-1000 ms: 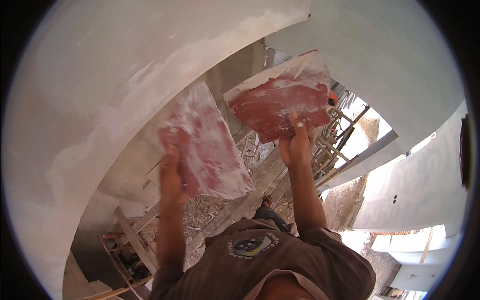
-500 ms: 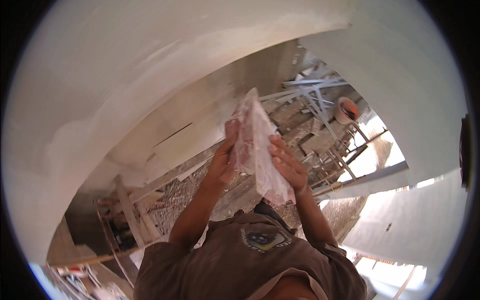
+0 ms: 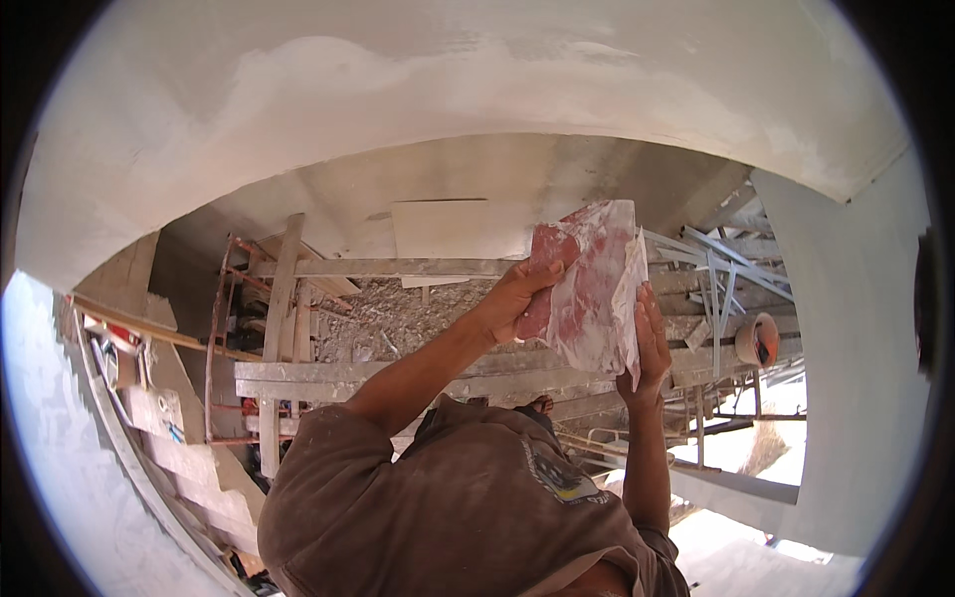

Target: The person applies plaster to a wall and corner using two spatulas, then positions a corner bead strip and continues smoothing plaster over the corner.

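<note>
In front of my chest I hold a flat reddish plate (image 3: 597, 284), its face smeared with white paste. My left hand (image 3: 519, 298) is closed on its left side, the thumb lying over a bare red patch. Along the right edge, my right hand (image 3: 652, 343) presses with its fingers pointing upward. A narrow white-coated strip (image 3: 638, 289) stands at that edge beside the fingers; whether it is a second plate seen edge-on, I cannot tell. The far side of the plate and some of my fingertips are hidden.
A pale, paste-smeared surface (image 3: 448, 90) curves across the top. Wooden planks (image 3: 398, 378) run below my hands over a debris-strewn floor (image 3: 368, 313). A rusty metal frame (image 3: 212, 358) stands left; light metal strips (image 3: 731, 284) and a bucket (image 3: 748, 343) are at right.
My view has turned, and the plate now appears further right. Its reddish face shows broadly, where before it was seen steeply angled around a white ridge. Both hands still hold on.
</note>
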Tool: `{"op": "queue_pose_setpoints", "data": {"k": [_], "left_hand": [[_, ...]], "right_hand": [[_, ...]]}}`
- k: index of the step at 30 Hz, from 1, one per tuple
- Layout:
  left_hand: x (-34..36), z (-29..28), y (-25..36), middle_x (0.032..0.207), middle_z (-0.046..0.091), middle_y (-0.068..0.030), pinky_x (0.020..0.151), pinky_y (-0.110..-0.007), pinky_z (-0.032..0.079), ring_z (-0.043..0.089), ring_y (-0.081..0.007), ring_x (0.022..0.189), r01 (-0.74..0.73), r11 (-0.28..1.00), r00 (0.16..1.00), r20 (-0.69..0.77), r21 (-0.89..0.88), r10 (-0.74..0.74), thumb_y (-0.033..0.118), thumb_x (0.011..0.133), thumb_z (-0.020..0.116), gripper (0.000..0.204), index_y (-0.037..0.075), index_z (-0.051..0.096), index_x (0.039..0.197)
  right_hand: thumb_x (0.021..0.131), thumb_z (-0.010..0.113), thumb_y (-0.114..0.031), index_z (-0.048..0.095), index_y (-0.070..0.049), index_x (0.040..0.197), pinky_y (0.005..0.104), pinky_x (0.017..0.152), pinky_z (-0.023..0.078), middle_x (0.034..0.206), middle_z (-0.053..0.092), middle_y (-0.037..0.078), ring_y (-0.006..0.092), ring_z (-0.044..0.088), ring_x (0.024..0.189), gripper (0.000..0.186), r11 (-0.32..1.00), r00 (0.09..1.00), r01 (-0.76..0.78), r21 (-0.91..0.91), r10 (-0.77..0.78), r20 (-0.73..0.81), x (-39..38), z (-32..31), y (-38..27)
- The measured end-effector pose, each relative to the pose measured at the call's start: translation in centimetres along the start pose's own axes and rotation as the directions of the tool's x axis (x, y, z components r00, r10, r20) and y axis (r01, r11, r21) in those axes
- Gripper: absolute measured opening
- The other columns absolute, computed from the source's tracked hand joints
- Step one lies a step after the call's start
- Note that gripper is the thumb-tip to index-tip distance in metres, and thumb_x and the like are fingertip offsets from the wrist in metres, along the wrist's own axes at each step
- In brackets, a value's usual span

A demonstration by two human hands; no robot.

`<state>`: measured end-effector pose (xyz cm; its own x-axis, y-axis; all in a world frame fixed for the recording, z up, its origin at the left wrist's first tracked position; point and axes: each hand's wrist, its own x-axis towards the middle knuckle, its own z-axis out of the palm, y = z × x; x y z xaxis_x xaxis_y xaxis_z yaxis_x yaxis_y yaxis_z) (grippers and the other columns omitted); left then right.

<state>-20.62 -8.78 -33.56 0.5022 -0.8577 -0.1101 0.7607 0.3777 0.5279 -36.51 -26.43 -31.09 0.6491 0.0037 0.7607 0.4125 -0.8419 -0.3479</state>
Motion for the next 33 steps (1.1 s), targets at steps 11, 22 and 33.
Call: {"op": "queue_pose_setpoints", "data": {"k": [11,22,33], "left_hand": [[-3.0,-1.5,1.3,0.109,0.068,-0.0083,0.080,-0.030,0.061,0.069,-0.0148,0.092,-0.095,0.995,0.996,0.004,0.025,0.095,0.020,0.097,0.059,0.036,0.000,0.055,0.126],[-7.4,-7.1,-4.1,0.127,0.060,-0.0165,0.088,-0.034,0.058,0.067,-0.0212,0.105,0.240,0.922,0.960,0.212,-0.303,-0.180,0.021,0.094,0.061,0.055,0.000,0.041,0.141],[-8.5,-7.8,0.9,0.127,0.061,-0.0148,0.086,-0.033,0.059,0.068,-0.0191,0.102,-0.029,0.980,0.997,0.062,-0.199,0.042,0.022,0.094,0.062,0.053,-0.002,0.046,0.138]], "right_hand": [[0.091,0.062,-0.006,0.059,0.002,0.119,0.0384,0.093,0.051,0.123,0.060,0.014,0.0256,0.062,0.107,0.030,0.576,0.600,-0.786,0.224,0.798,0.056,-9.1,2.1,8.9],[0.094,0.062,-0.027,0.047,-0.001,0.133,0.0363,0.087,0.055,0.117,0.061,0.010,0.0225,0.062,0.103,0.049,-0.038,0.524,-0.488,0.872,0.786,0.328,2.1,7.1,2.7],[0.085,0.075,-0.034,0.051,0.002,0.126,0.0319,0.080,0.053,0.112,0.063,0.009,0.0188,0.063,0.095,0.060,0.294,0.757,-0.577,0.762,0.544,0.362,2.1,11.2,-0.4]]}}
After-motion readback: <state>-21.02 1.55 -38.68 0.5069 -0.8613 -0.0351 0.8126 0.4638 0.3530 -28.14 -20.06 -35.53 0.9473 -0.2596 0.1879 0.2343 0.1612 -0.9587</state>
